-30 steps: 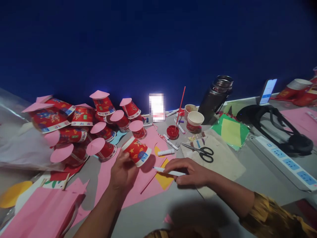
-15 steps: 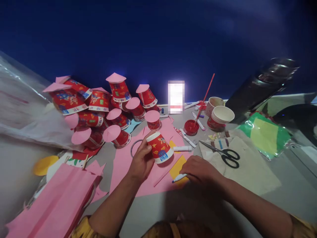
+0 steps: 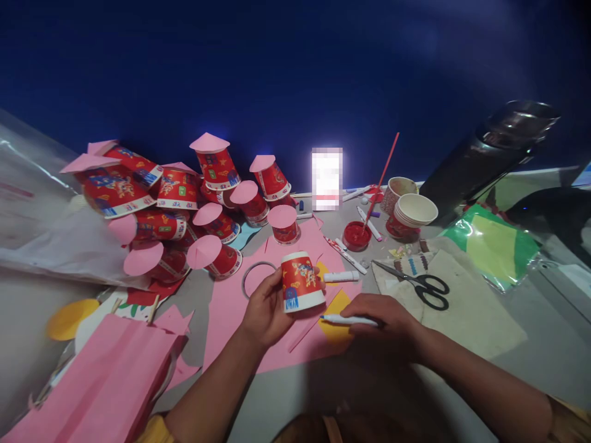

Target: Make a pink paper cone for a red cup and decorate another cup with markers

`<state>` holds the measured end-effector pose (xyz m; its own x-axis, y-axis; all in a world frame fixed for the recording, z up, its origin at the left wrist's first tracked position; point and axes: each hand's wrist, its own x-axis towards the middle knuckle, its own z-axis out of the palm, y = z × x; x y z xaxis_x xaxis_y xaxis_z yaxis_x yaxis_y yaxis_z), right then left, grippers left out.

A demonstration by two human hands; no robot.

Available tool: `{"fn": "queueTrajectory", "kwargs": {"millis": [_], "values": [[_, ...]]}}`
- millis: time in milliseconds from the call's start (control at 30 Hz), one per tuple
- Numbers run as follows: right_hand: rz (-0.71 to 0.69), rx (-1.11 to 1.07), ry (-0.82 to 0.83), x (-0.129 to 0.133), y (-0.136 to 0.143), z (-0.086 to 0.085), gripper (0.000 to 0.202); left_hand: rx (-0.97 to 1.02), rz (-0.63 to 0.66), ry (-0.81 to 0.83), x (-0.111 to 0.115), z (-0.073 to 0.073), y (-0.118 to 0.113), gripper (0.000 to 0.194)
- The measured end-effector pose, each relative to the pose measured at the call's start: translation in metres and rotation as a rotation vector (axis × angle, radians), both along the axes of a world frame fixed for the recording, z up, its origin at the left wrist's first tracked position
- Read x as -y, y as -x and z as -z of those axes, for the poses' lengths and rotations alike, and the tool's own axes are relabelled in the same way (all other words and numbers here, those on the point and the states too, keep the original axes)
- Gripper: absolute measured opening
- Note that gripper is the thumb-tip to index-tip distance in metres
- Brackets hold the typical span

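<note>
My left hand (image 3: 266, 311) is closed around a red paper cup (image 3: 302, 277), held upside down with its white rim lowest. Blue marks colour the cup's lower left side. In my right hand (image 3: 385, 317) lies a white marker (image 3: 348, 320), uncapped, its blue tip pointing left toward the cup but apart from it. Beneath both hands spreads a pink paper sheet (image 3: 231, 344), with a yellow paper piece (image 3: 336, 329) on it. A grey ring (image 3: 244, 283), perhaps a tape roll, sits left of the cup. Another white marker (image 3: 341, 277) rests just beyond my right hand.
Several red cups with pink cone tops (image 3: 215, 163) pile up at the left. Right lie black scissors (image 3: 429, 290) on cloth, a red pot (image 3: 356, 235) with a brush, stacked cups (image 3: 415, 212) and a black flask (image 3: 498, 147). A pink paper bag (image 3: 106, 375) is front left.
My left hand has turned the cup more upright and shifted it slightly right. The marker in my right hand has swung to nearly level, its tip now higher and close to the cup's rim.
</note>
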<state>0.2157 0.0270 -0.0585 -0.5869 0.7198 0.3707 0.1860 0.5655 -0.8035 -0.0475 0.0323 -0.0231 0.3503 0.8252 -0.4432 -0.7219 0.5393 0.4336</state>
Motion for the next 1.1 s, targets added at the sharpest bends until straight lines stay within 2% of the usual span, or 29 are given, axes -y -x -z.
{"fn": "queueTrajectory", "kwargs": {"millis": [100,167,233,300,367,467,567,667,767,933,1100], "values": [[0.188,-0.126,0.468,0.002,-0.006,-0.009,0.026,0.004,0.049,-0.058,0.001,0.002,0.0,0.063],[0.325,-0.285,0.666,0.0,-0.008,-0.008,0.029,-0.014,0.073,-0.089,0.001,0.005,0.001,0.068],[0.394,-0.411,0.741,-0.003,-0.008,-0.004,0.031,-0.04,0.086,-0.11,0.002,0.007,0.001,0.068],[0.4,-0.478,0.775,-0.006,-0.008,-0.002,0.032,-0.065,0.085,-0.112,0.002,0.008,0.002,0.063],[0.36,-0.509,0.814,-0.005,-0.006,-0.005,0.037,-0.084,0.059,-0.104,0.002,0.008,0.001,0.057],[0.277,-0.571,0.857,-0.001,-0.007,-0.02,0.047,-0.107,0.008,-0.096,0.003,0.009,-0.001,0.053],[0.284,-0.62,0.797,0.003,-0.012,-0.043,0.049,-0.131,-0.012,-0.085,0.003,0.011,-0.004,0.05],[0.341,-0.55,0.659,0.003,-0.013,-0.064,0.035,-0.138,-0.013,-0.126,0.003,0.011,-0.007,0.05],[0.359,-0.562,0.56,-0.002,0.0,-0.077,0.03,-0.138,0.001,-0.184,0.003,0.008,-0.01,0.051],[0.331,-0.562,0.442,-0.012,0.033,-0.076,0.031,-0.143,0.019,-0.233,0.005,0.006,-0.012,0.045],[0.368,-0.364,0.185,-0.014,0.04,-0.074,0.028,-0.156,-0.005,-0.248,0.006,0.007,-0.012,0.044]]}}
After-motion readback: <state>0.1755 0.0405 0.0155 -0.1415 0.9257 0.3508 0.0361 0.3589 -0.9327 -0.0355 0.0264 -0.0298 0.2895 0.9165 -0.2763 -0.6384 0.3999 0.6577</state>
